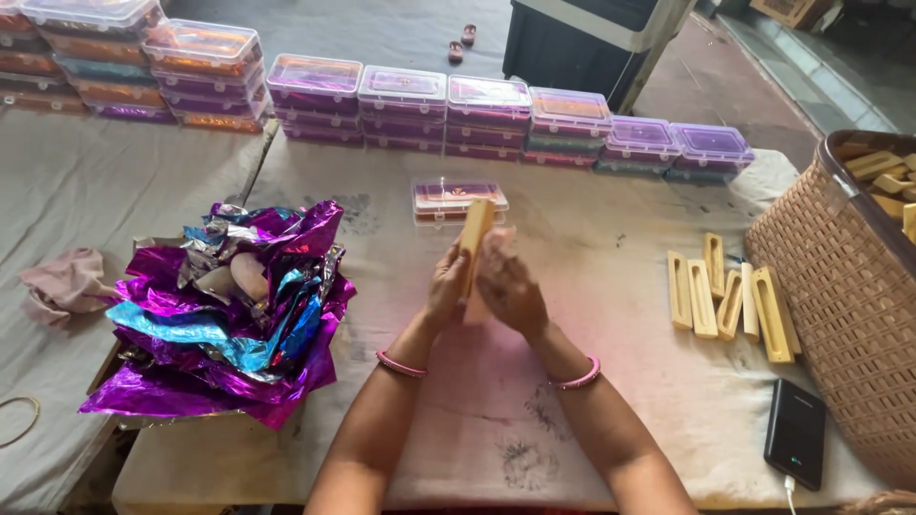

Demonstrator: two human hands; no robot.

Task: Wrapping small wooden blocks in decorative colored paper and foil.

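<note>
Head camera is showing the left hand (447,284) and right hand (510,291) closing together on an upright wooden block (474,236), which probably needs a firm, even grip.

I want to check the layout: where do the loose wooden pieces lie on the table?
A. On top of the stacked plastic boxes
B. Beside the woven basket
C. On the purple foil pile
B: the loose wooden pieces lie in a row on the cloth just left of the woven basket.
</note>
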